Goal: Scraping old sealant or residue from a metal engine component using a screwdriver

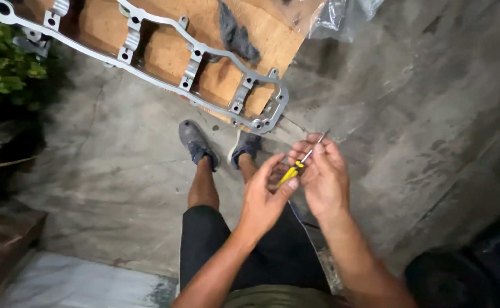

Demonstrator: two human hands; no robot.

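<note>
Your left hand [265,197] and right hand [324,177] pinch the screwdriver [297,166], light and stiff, fingers clamped on its yellow handle.

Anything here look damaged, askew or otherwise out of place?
Slightly. The grey metal frame lies on a wooden board set on the bare concrete floor, one corner overhanging the board's edge. A crumpled dark rag lies on the board. Both hands hold a yellow-handled screwdriver; nothing looks broken.

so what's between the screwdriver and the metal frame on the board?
Head view: between the screwdriver and the metal frame lie only the person's shoes and bare concrete floor.
</note>
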